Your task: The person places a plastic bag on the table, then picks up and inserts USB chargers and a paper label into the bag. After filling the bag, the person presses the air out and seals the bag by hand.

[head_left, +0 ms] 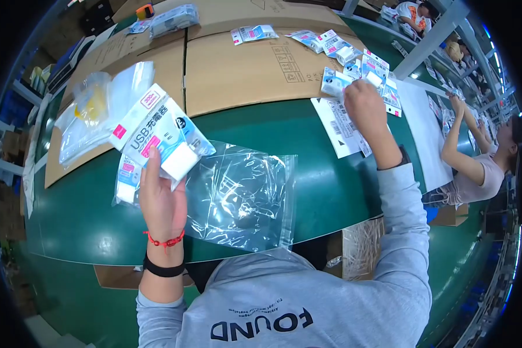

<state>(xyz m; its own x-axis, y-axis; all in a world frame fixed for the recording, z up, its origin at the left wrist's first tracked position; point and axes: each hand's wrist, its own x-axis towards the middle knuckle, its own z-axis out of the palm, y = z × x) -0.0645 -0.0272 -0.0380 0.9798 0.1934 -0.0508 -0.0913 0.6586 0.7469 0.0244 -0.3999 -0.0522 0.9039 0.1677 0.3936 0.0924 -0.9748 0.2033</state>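
Note:
My left hand point(163, 194) is closed on a charger pack point(156, 130), a clear pouch with a white, blue and pink card and a white block at its lower end. Another such pack point(127, 180) shows behind it, partly hidden by the hand. My right hand point(366, 107) is at the far right of the table, fingers bent and pinched on a pack in a group of similar charger packs point(334, 82); its fingertips are partly hidden. A large clear plastic bag point(240, 200) lies flat on the green table point(325, 197), between my arms.
Flattened cardboard point(232, 75) covers the far side of the table. On its left lie stacked clear bags point(122, 87); a bundle of packs point(175, 20) sits at the back. Printed sheets point(337, 127) lie under my right hand. At right, a co-worker point(475, 168) handles packs.

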